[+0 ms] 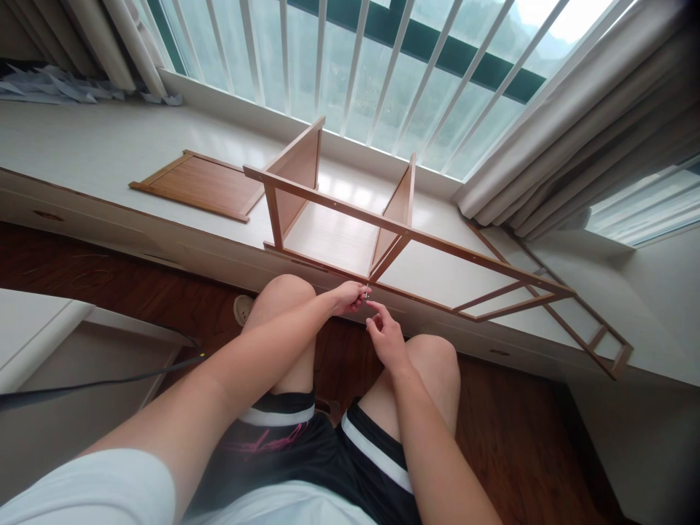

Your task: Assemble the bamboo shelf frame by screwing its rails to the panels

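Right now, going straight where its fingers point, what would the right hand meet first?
The right hand likely meets the fingertips of the left hand beside the brown wooden shelf frame's rail; depth unclear.

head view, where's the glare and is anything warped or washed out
Head view: daylight through the white-barred window blows out the top right corner and puts a sheen on the white window ledge inside the brown wooden shelf frame; the wide lens bends ledge and bars; the left hand and right hand are sharp, softly lit, no hard shadows.
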The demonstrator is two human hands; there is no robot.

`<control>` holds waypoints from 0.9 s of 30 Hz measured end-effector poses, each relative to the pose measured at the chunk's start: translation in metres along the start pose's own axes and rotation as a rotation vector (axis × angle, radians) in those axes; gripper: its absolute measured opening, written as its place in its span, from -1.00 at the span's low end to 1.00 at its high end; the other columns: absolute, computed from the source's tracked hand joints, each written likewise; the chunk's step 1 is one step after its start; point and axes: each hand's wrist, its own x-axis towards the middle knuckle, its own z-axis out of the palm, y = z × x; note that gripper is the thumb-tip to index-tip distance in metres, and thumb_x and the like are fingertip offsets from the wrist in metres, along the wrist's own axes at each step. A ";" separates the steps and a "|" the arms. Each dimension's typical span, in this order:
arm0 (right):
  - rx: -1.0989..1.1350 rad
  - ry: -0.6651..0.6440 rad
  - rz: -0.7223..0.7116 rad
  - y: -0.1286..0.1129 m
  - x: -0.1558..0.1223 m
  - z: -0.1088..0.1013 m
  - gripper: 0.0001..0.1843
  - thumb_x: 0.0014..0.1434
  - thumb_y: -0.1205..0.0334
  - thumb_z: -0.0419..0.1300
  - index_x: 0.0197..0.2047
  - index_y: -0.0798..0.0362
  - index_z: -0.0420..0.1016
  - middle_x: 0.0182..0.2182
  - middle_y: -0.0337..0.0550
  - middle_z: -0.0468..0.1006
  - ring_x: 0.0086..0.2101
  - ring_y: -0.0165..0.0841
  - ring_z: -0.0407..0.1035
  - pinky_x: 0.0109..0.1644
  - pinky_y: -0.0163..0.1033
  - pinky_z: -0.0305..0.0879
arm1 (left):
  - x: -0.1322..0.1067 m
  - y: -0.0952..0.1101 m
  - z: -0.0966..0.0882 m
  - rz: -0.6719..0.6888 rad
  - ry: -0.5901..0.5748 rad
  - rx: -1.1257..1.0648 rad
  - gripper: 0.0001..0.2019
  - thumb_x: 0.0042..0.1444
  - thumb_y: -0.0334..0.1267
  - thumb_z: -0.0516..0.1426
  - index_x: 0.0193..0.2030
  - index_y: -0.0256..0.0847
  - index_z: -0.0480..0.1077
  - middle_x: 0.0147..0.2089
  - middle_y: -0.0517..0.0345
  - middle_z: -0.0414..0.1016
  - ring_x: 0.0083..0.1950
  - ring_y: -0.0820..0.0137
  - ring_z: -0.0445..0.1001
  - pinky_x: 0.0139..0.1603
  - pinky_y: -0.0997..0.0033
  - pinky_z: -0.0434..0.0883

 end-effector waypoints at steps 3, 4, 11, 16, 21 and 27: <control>-0.011 -0.007 -0.015 -0.001 0.000 0.001 -0.51 0.20 0.20 0.03 0.20 -0.12 0.33 -0.48 -0.32 0.38 -0.47 -0.40 0.26 -0.27 -0.29 0.21 | 0.001 0.000 0.000 -0.005 -0.002 -0.008 -0.88 0.23 -0.34 0.00 -0.33 -0.26 0.26 -0.52 0.29 0.11 -0.58 0.57 0.04 -0.59 0.57 -0.02; -0.017 -0.009 -0.019 -0.002 0.001 0.001 -0.50 0.20 0.21 0.03 0.22 -0.14 0.31 -0.48 -0.32 0.38 -0.47 -0.41 0.25 -0.27 -0.29 0.21 | 0.001 0.000 -0.001 -0.005 -0.003 -0.010 -0.88 0.23 -0.34 0.00 -0.33 -0.26 0.26 -0.52 0.29 0.12 -0.58 0.57 0.04 -0.59 0.57 -0.02; -0.088 -0.027 -0.028 -0.003 0.002 0.002 -0.41 0.19 0.24 0.02 0.30 -0.15 0.22 -0.49 -0.32 0.37 -0.46 -0.41 0.25 -0.28 -0.30 0.21 | 0.003 0.000 -0.001 -0.008 0.022 -0.012 -0.90 0.23 -0.33 0.02 -0.28 -0.28 0.30 -0.52 0.27 0.16 -0.58 0.58 0.06 -0.58 0.58 0.00; -0.121 -0.026 -0.021 -0.005 0.002 0.002 -0.38 0.18 0.25 0.02 0.32 -0.15 0.20 -0.47 -0.30 0.40 -0.45 -0.39 0.28 -0.28 -0.29 0.22 | 0.002 0.000 -0.002 -0.012 0.020 -0.012 -0.89 0.24 -0.32 0.02 -0.28 -0.28 0.31 -0.53 0.28 0.16 -0.59 0.58 0.06 -0.59 0.57 -0.01; -0.123 -0.018 -0.015 -0.005 0.001 0.003 -0.38 0.18 0.25 0.03 0.32 -0.19 0.18 -0.47 -0.32 0.41 -0.45 -0.40 0.30 -0.27 -0.29 0.23 | 0.001 0.001 -0.002 -0.012 0.020 -0.006 -0.88 0.24 -0.33 0.01 -0.28 -0.28 0.33 -0.53 0.27 0.15 -0.59 0.58 0.06 -0.59 0.57 -0.02; -0.122 -0.010 -0.010 -0.004 -0.001 0.005 -0.38 0.18 0.23 0.04 0.32 -0.19 0.16 -0.46 -0.33 0.42 -0.44 -0.39 0.31 -0.27 -0.29 0.23 | -0.001 0.002 -0.002 -0.010 0.027 0.000 -0.88 0.23 -0.33 0.01 -0.28 -0.29 0.35 -0.53 0.27 0.14 -0.59 0.58 0.05 -0.60 0.57 -0.03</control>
